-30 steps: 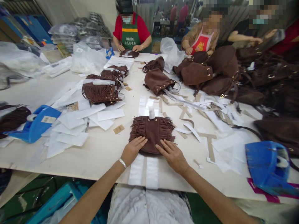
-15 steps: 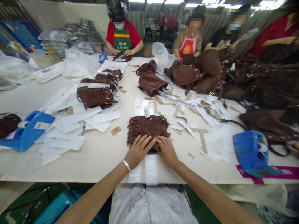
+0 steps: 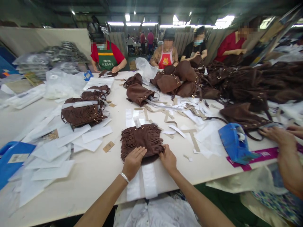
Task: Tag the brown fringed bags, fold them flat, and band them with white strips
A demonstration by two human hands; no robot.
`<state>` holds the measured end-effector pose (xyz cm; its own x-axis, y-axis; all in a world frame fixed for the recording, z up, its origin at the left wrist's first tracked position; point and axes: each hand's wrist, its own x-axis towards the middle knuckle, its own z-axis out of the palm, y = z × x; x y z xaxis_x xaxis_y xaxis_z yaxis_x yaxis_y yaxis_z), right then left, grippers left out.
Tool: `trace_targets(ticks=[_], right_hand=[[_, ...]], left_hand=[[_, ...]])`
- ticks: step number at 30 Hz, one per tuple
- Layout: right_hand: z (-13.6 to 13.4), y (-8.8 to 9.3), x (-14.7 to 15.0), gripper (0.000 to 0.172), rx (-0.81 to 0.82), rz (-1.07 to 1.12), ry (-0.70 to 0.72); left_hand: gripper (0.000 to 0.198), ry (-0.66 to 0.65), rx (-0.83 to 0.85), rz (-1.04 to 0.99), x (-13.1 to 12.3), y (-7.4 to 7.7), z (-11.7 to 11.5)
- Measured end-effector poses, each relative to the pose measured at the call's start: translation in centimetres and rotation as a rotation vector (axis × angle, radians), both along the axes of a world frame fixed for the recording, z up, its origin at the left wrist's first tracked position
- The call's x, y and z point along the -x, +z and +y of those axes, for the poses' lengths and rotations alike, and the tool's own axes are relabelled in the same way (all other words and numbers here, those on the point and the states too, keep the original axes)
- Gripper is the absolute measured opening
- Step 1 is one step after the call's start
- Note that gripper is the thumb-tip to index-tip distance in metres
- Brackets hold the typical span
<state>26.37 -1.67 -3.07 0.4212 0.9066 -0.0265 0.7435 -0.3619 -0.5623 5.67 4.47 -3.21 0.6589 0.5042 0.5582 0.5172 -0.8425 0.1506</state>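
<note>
A dark brown fringed bag [image 3: 144, 137] lies flat on the pale table in front of me, with a white tag [image 3: 136, 121] at its far edge. My left hand [image 3: 134, 160] rests on its near left part, fingers stretched out together and lying flat. At the near right corner, my right hand [image 3: 167, 157] has its fingers curled and pinched on the bag's edge; the fingertips are partly hidden. White translucent strips [image 3: 149, 181] run beneath the bag and stick out toward the table's front edge and past its far side.
Blue tape dispensers [image 3: 233, 143] stand right and left. White sheets [image 3: 52, 154] and wrapped fringed bags [image 3: 81, 110] lie to the left. Brown bags [image 3: 187, 75] are heaped at the back right. A co-worker's hands [image 3: 281, 137] are at far right; other people work across the table.
The view has swung right and tilted up. My right hand has slid from the bag's top to its near right corner and curled there. The bag has turned slightly, and a co-worker's hands appear at right.
</note>
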Motion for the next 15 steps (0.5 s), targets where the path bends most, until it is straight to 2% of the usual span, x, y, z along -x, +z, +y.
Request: trace_targets(ticks=[5, 12, 15], right_hand=[[0.3, -0.1, -1.1, 0.016, 0.032, -0.026, 0.07], [1.5, -0.2, -2.2, 0.014, 0.085, -0.005, 0.062], [1.9, -0.3, -2.8, 0.011, 0.112, 0.004, 0.087]], left_hand=[[0.039, -0.037, -0.057, 0.045, 0.8, 0.1, 0.0], [0.051, -0.035, -0.099, 0.119, 1.6, -2.7, -1.0], [0.055, -0.043, -0.046, 0.183, 1.8, -2.9, -1.3]])
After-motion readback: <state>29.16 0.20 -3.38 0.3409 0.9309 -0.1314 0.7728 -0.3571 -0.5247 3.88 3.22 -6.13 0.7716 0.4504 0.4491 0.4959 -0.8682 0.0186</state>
